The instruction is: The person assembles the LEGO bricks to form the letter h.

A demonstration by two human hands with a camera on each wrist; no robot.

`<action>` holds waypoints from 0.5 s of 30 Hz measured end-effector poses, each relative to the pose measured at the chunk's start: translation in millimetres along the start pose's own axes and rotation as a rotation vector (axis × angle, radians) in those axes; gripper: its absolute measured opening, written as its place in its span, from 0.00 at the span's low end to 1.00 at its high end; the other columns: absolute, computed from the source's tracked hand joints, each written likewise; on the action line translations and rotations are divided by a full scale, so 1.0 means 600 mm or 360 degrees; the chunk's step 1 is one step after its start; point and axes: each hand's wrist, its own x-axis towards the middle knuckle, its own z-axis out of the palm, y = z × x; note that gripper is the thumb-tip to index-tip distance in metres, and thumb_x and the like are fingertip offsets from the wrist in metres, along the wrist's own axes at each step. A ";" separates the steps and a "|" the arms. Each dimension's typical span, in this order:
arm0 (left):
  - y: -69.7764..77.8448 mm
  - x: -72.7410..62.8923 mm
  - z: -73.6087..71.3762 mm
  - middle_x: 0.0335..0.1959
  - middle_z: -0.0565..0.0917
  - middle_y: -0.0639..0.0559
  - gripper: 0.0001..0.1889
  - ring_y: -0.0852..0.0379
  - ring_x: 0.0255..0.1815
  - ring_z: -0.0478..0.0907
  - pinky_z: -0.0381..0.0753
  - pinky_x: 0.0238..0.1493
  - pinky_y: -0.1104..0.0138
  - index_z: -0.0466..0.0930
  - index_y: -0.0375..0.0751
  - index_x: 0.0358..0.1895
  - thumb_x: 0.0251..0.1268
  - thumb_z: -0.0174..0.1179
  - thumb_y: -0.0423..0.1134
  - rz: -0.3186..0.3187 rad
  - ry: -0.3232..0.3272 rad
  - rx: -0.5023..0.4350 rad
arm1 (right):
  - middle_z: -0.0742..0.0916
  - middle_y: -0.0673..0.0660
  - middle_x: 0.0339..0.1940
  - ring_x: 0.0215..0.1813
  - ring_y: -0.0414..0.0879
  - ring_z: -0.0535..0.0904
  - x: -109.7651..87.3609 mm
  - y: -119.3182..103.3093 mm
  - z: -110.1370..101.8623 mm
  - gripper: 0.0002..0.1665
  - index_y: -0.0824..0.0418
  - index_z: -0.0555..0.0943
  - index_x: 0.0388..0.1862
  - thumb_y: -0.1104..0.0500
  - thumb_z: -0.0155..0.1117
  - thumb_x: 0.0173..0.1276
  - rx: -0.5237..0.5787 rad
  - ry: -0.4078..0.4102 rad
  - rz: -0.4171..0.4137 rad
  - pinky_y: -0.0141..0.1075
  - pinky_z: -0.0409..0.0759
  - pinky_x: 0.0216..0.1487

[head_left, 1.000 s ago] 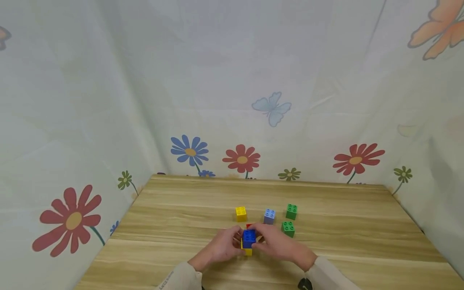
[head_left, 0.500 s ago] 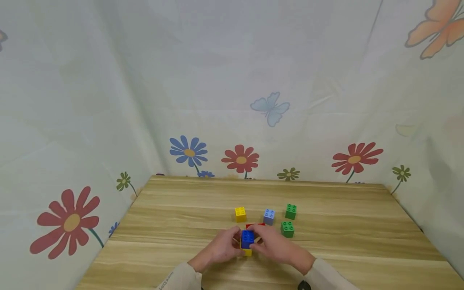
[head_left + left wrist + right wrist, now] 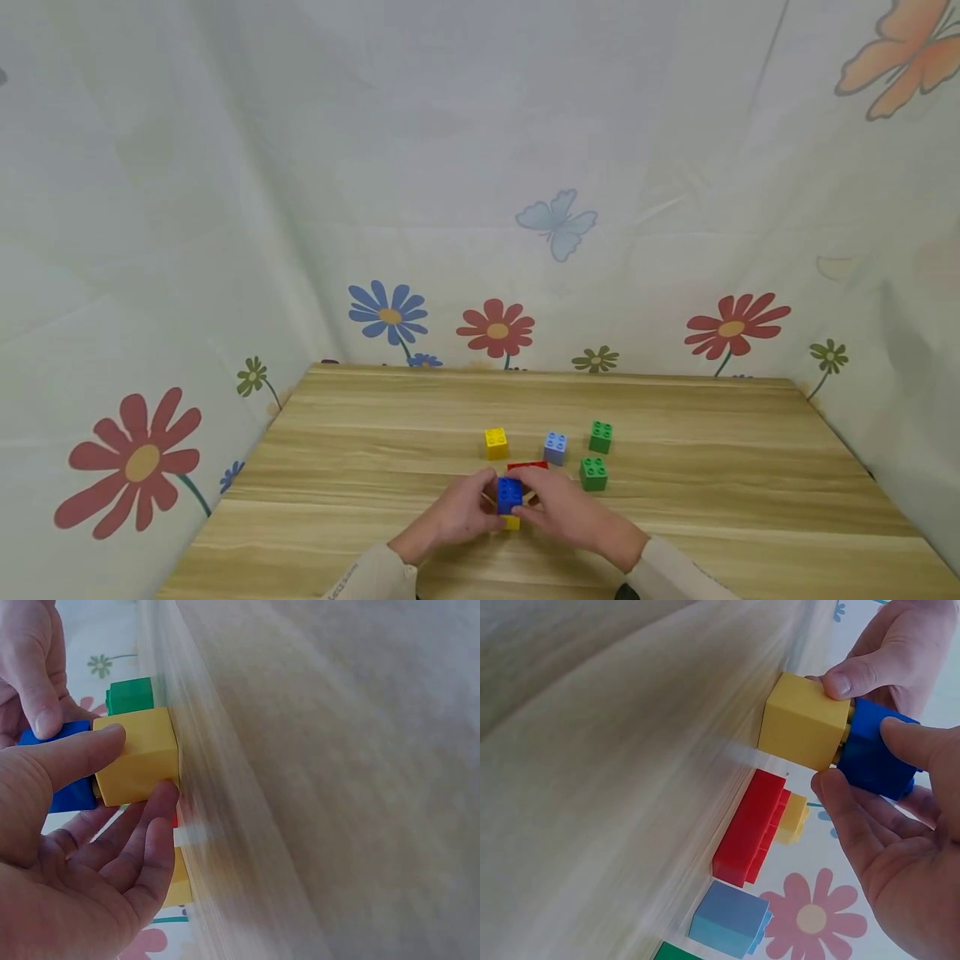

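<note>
In the head view my left hand [image 3: 467,507] and right hand [image 3: 566,507] meet at a two-brick stack. My left thumb and fingers pinch the lower yellow brick [image 3: 802,720], which stands on the table. Above it, the blue brick [image 3: 874,746] is held between my right thumb and fingers. The right wrist view shows yellow studs in a narrow gap between the two bricks. Just behind my right fingers lies a long red brick [image 3: 527,467], partly hidden by them in the head view.
Beyond the hands stand another yellow brick [image 3: 496,443], a light blue brick [image 3: 555,447] and two green bricks, one farther back [image 3: 600,437] and one nearer [image 3: 593,473]. A flower-print cloth [image 3: 420,167] rises behind the wooden table [image 3: 360,433].
The blue brick has shifted slightly left with my right hand and sits more squarely over the yellow one. More of the red brick shows. My left hand has hardly moved.
</note>
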 end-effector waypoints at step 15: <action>0.001 -0.004 0.001 0.35 0.81 0.56 0.17 0.61 0.34 0.78 0.78 0.37 0.69 0.72 0.45 0.40 0.51 0.71 0.34 0.0029 0.0015 0.0035 | 0.81 0.50 0.53 0.46 0.35 0.79 0.000 -0.005 0.001 0.25 0.57 0.74 0.61 0.55 0.64 0.65 -0.0046 0.0009 -0.0005 0.28 0.78 0.44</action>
